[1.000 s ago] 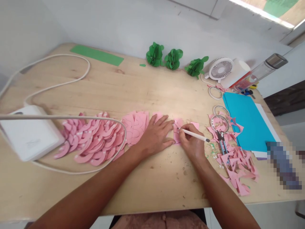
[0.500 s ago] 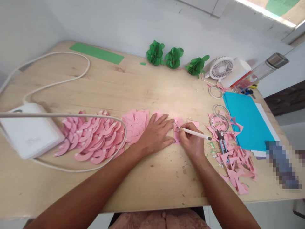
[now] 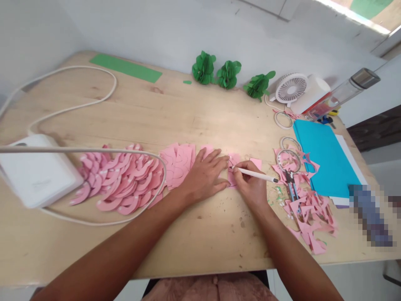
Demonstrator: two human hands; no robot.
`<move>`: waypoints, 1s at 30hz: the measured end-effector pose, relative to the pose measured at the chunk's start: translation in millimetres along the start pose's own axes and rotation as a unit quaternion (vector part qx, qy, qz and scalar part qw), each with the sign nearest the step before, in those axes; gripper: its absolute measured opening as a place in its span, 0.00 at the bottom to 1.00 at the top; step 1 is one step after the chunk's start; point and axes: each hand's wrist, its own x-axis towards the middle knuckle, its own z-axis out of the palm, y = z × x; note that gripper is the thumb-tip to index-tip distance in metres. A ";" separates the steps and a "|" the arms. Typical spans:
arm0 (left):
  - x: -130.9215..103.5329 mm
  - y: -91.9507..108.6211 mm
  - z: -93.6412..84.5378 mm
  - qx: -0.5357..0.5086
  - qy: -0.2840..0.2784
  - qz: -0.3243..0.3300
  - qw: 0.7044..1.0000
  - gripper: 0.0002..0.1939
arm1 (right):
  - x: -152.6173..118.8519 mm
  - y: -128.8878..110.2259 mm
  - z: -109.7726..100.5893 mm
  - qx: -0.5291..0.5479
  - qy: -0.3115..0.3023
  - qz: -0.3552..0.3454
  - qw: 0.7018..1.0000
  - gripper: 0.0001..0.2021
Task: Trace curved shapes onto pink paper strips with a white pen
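Between the fingers of my right hand (image 3: 253, 186) is a white pen (image 3: 258, 174) with a dark end, its tip down on a small pink paper piece (image 3: 233, 180) that bears dark curved lines. My left hand (image 3: 208, 173) lies flat with fingers spread, its fingertips at the left edge of that piece. Under and behind the left hand lies more pink paper, partly covered. Just left of it are pink sheets with drawn curves (image 3: 178, 163). Farther left, a heap of cut curved pink strips (image 3: 131, 179) overlaps in layers.
Right of my hands lie pink scraps (image 3: 313, 213), pliers-like scissors (image 3: 292, 186), tape rolls (image 3: 283, 120) and blue sheets (image 3: 328, 159). A white power bank (image 3: 40, 175) with a looping cable stands left. Green paper bunches (image 3: 203, 69), a fan (image 3: 292, 90) and a bottle (image 3: 347, 90) line the back.
The pen tip and my right hand have shifted slightly left on the pink piece. My left hand stays in place.
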 end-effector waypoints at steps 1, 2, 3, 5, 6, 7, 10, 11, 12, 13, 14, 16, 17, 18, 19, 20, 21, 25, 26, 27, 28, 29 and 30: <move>0.0 0.0 0.0 0.001 0.001 0.001 1.000 0.19 | 0.0 0.2 0.1 -0.001 -0.001 -0.001 1.000 0.05; 0.1 -0.1 0.1 0.002 0.002 0.001 1.000 0.19 | 0.0 0.5 0.2 -0.002 -0.002 -0.001 1.000 0.05; 0.1 -0.2 0.2 0.003 0.002 0.002 1.000 0.19 | 0.0 0.8 0.3 0.000 -0.002 -0.003 1.000 0.05; 0.2 -0.5 0.4 0.005 0.000 0.001 1.000 0.20 | -0.2 1.5 0.6 0.003 -0.004 -0.006 1.000 0.04; 0.3 -0.6 0.4 0.006 -0.002 0.001 1.000 0.20 | -0.3 1.8 0.7 0.003 -0.005 -0.007 1.000 0.04; 0.3 -0.6 0.5 0.006 -0.002 0.001 1.000 0.20 | -0.4 2.2 0.8 0.002 -0.006 -0.008 1.000 0.05; 0.2 -0.6 0.7 0.007 -0.002 0.001 1.000 0.20 | -0.4 3.0 1.1 -0.004 -0.009 -0.010 1.000 0.05; 0.1 -0.6 0.7 0.008 -0.002 0.000 1.000 0.20 | -0.3 3.3 1.1 -0.005 -0.009 -0.011 1.000 0.05; 0.1 -0.6 0.8 0.008 -0.003 0.000 1.000 0.20 | -0.3 3.5 1.2 -0.005 -0.009 -0.011 1.000 0.05; 0.0 -0.7 0.9 0.008 -0.003 -0.001 1.000 0.20 | -0.2 3.6 1.4 -0.004 -0.009 -0.012 1.000 0.05; 0.0 -0.7 1.0 0.008 -0.003 -0.001 1.000 0.20 | -0.2 3.8 1.5 -0.003 -0.009 -0.012 1.000 0.05; -0.1 -1.0 1.3 0.009 -0.002 0.000 1.000 0.20 | -0.2 3.9 1.7 -0.002 -0.009 -0.012 1.000 0.05; -0.1 -1.1 1.4 0.009 -0.001 0.000 1.000 0.20 | -0.3 3.9 1.8 -0.002 -0.010 -0.012 1.000 0.06; -0.1 -1.2 1.5 0.009 0.000 0.001 1.000 0.20 | -0.4 3.9 1.8 -0.002 -0.011 -0.011 1.000 0.06; -0.1 -1.3 1.6 0.010 0.000 0.001 1.000 0.20 | -0.4 3.8 1.7 -0.003 -0.012 -0.010 1.000 0.06; 0.0 -1.3 1.6 0.010 0.000 0.001 1.000 0.20 | -0.5 3.6 1.7 -0.004 -0.013 -0.010 1.000 0.06; 0.0 -1.2 1.6 0.010 0.001 0.001 1.000 0.20 | -0.5 3.4 1.6 -0.004 -0.014 -0.011 1.000 0.06; 0.0 -0.8 1.4 0.010 0.004 0.003 1.000 0.20 | -0.3 2.6 1.3 -0.004 -0.013 -0.011 1.000 0.05; 0.0 -0.8 1.5 0.011 0.005 0.004 1.000 0.19 | -0.3 2.5 1.2 -0.005 -0.013 -0.010 1.000 0.05; 0.0 -0.9 1.6 0.012 0.005 0.004 1.000 0.19 | -0.2 2.4 1.0 -0.006 -0.012 -0.010 1.000 0.05; -0.1 -1.2 1.8 0.012 0.005 0.005 1.000 0.19 | -0.2 2.4 0.9 -0.007 -0.011 -0.009 1.000 0.05; -0.2 -1.4 2.0 0.012 0.004 0.005 1.000 0.19 | -0.1 2.5 0.8 -0.007 -0.008 -0.010 1.000 0.05; -0.3 -1.8 2.2 0.012 0.003 0.004 1.000 0.19 | 0.0 2.5 0.7 -0.006 -0.006 -0.010 1.000 0.05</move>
